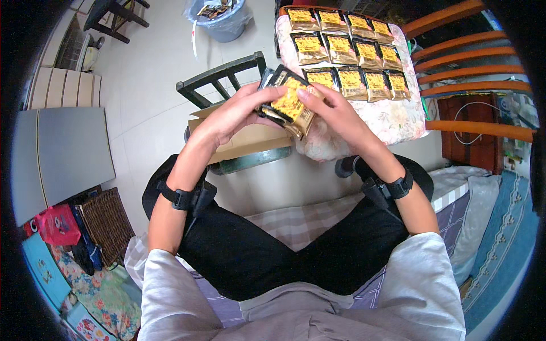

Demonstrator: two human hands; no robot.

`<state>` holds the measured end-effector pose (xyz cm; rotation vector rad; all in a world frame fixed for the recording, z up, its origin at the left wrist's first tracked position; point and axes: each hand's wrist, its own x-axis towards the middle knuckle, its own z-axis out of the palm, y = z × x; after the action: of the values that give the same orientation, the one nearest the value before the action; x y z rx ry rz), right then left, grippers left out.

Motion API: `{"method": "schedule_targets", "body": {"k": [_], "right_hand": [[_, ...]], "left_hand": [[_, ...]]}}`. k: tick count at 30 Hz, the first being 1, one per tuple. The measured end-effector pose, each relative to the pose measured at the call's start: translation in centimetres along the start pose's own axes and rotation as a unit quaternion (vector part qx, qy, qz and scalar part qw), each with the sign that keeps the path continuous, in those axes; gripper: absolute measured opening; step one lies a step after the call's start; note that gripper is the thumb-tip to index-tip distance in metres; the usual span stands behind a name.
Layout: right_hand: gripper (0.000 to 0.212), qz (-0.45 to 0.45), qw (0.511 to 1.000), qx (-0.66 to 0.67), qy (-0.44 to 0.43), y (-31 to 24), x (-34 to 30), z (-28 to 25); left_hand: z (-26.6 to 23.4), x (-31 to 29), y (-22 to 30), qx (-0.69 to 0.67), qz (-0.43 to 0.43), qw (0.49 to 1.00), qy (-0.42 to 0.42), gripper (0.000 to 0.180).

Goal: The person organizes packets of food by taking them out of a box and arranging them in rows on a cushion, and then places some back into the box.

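Several black-and-gold snack packets (291, 104) with yellow food pictures are stacked between my hands, above an open cardboard box (245, 144). My left hand (242, 109) is wrapped round the stack from the left, with its thumb lying over the top packet. From the other side, my right hand (336, 112) pinches the upper right edge of the packets with thumb and fingers. How many packets are in the stack is hidden. More packets of the same kind (341, 48) lie in three rows on a table with a floral cloth (392, 119), to the right.
The box rests on a dark green chair (256, 162) in front of my knees. Beyond it stands a lined waste bin (224, 28) holding wrappers. A wooden slatted chair back (463, 62) borders the table on the right. A grey cabinet (74, 153) stands at left.
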<state>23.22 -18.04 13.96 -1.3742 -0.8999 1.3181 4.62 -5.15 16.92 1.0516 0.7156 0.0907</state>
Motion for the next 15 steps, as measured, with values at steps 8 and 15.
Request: {"method": "schedule_targets", "body": {"k": [8,15], "right_hand": [[0.042,0.052,0.988,0.147,0.015,-1.7,-0.4,0.8],[0.043,-0.023,0.991,0.101,0.079,-0.8,0.2,0.6]], "left_hand": [[-0.7,1.2,-1.6,0.037,0.060,0.997,-0.038,0.057],[1.2,1.4,-1.8,0.030,0.105,0.991,0.072,0.052]]}}
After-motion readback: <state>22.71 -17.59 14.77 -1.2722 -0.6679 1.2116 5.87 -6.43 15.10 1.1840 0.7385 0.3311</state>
